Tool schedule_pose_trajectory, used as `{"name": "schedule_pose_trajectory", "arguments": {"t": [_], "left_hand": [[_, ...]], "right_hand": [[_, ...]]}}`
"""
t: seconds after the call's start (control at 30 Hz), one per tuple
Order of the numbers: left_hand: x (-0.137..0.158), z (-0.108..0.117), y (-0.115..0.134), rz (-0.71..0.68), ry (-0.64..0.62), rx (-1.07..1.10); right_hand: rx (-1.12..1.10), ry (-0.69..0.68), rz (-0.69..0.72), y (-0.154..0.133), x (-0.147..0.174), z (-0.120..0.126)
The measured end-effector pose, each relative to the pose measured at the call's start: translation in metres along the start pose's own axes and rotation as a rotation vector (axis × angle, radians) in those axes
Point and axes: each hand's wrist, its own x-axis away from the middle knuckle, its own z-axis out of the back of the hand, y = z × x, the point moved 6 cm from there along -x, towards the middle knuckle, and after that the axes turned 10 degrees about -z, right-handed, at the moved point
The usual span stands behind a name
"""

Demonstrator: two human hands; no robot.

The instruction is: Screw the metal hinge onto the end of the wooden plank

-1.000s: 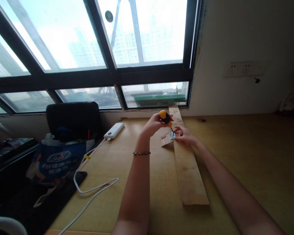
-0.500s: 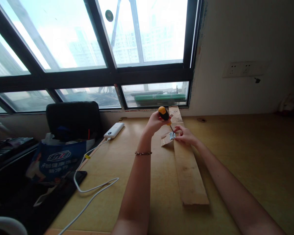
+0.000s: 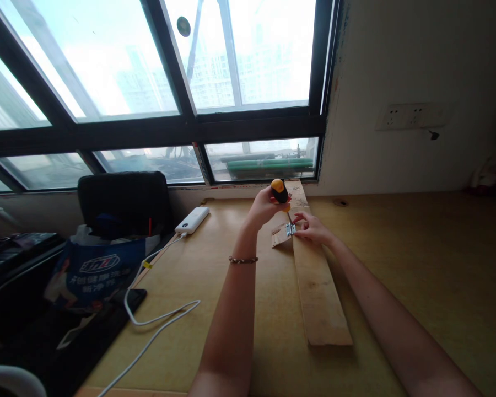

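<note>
We had the left grip [image 3: 264, 208] wrapped around the screwdriver [image 3: 279, 191], shaft angled down at the metal hinge [image 3: 290, 230]. The right grip [image 3: 313, 229] was at the hinge's right edge; whether it pinched, we could not tell. Hinge spanned the long board [image 3: 320, 292] and, left, the wood offcut [image 3: 279, 237].

Main light source: daylight through the window [image 3: 273, 60]. Panes are overexposed; outside buildings [image 3: 143, 74] wash out. The wall [image 3: 397, 66] and black chair [image 3: 124, 198] remain dim. A soft shadow edges the wooden board [image 3: 318, 281]. Wide-angle distortion stretches the periphery. Hinge [image 3: 290, 229] detail is indistinct.
</note>
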Motion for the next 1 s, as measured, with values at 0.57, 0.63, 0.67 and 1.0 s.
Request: {"name": "schedule_pose_trajectory", "arguments": {"t": [0.57,0.63,0.67,1.0], "left_hand": [[0.001,-0.003,0.0,0.013,0.017,-0.012],[0.0,-0.003,0.0,0.0,0.009,-0.02],[0.0,-0.003,-0.001,-0.008,0.003,-0.023],[-0.006,-0.016,-0.008,-0.088,0.016,-0.161]], "right_hand": [[-0.009,-0.01,0.009,0.002,-0.001,0.0],[-0.007,-0.009,0.006,0.002,-0.001,0.0],[-0.006,-0.01,0.002,0.002,-0.001,0.0],[-0.001,-0.008,-0.043,0.003,-0.001,0.0]]}}
